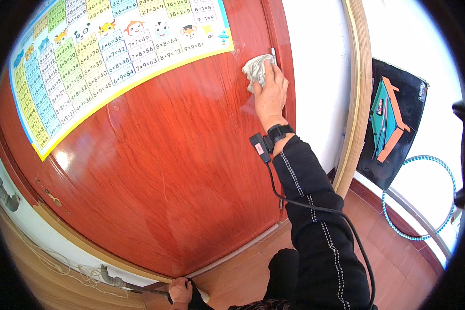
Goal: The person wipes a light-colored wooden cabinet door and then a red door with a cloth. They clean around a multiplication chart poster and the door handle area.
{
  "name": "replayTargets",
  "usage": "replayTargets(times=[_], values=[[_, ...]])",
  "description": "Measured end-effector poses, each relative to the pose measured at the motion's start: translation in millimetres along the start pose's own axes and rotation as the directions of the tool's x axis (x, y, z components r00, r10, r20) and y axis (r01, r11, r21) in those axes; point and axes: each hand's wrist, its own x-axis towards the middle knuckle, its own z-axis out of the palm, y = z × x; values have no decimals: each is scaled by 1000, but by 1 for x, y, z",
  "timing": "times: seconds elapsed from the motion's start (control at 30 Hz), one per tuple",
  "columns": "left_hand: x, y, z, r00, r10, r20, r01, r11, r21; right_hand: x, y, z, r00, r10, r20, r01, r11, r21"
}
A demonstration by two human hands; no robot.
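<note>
My right hand [271, 91] presses a crumpled, greyish-white cloth [255, 69] against a glossy red-brown wooden door [170, 162], close to its right edge. A metal hinge [273, 55] is just beside the cloth. Around the right wrist sits a black band [279, 132] with a small cabled module [260, 148]. At the bottom of the view, my left hand [181, 291] has curled fingers, low by the door's lower edge. Something black [195, 294] lies against that hand; whether it is gripped is unclear.
A multiplication poster [112, 62] covers the door's upper part. On the right are a wooden post [354, 89], a black panel picturing a pool table [414, 69] and a striped hoop [455, 186]. Lower left, a pipe [110, 277] and loose wires [64, 267] run by the wall.
</note>
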Motion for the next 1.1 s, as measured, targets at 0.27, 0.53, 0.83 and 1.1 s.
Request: replayTargets(times=[0.27, 0.53, 0.83, 1.1], values=[[-1, -7, 0, 998, 23, -53, -24, 1000, -1, 33, -11, -1, 996, 85, 5, -85, 996, 31], [0, -5, 6, 999, -48, 18, 48, 999, -9, 58, -42, 17, 988, -152, -40, 156, 979, 128], [5, -4, 10, 1000, -5, -14, 6, 998, 65, 87, -24, 8, 986, -162, -45, 161, 987, -29], [-1, 1, 0, 1000, -7, -24, 9, 998, 65, 44, -14, 5, 995, -96, 3, 96, 995, -25]])
